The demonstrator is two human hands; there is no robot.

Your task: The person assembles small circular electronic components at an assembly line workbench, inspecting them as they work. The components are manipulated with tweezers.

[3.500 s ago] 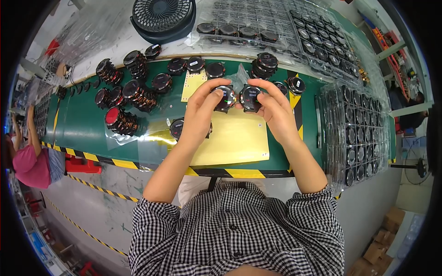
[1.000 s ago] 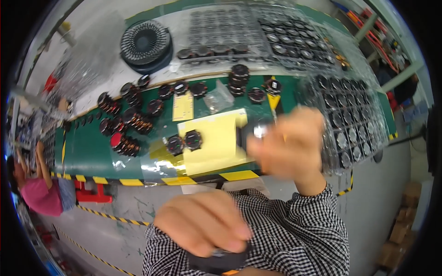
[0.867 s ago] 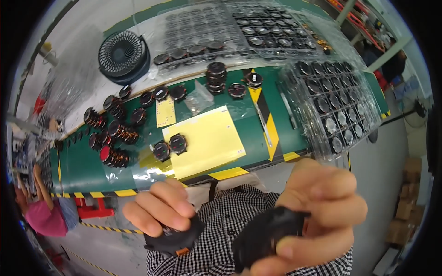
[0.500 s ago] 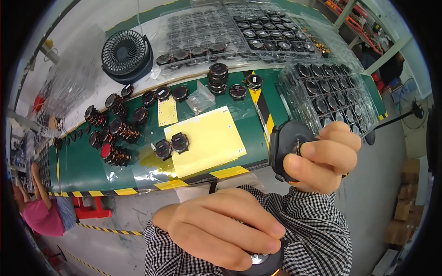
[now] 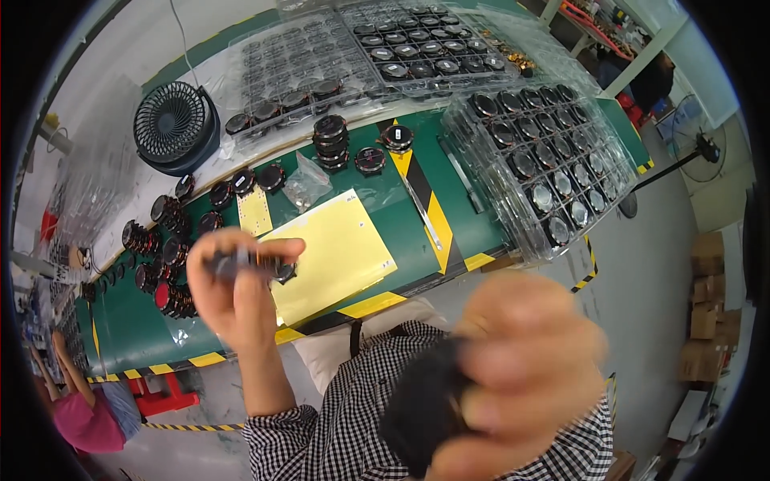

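Over the near left of the yellow paper (image 5: 337, 252), my left hand (image 5: 233, 301) has its fingers curled round a dark round watch (image 5: 227, 264), smeared by motion. Just beyond its fingertips, part of another watch (image 5: 285, 273) shows at the paper's left edge. Close to the camera, my right hand (image 5: 529, 361) is closed on a black watch (image 5: 421, 405), both blurred. Which face of that watch is turned up, I cannot tell. Several stacks of round watch bodies (image 5: 171, 252) stand left of my left hand.
Stacked clear trays of watches (image 5: 553, 152) sit at the right edge of the green bench (image 5: 449, 216). More trays (image 5: 425, 48) lie along the back. A black fan (image 5: 172, 120), a small plastic bag (image 5: 307, 184) and a watch pile (image 5: 331, 140) stand behind the paper. Another person (image 5: 88, 417) is far left.
My left hand has gone from the watch in front of my chest up and left to the bench. My right hand has come down and nearer with its watch. The view has shifted.
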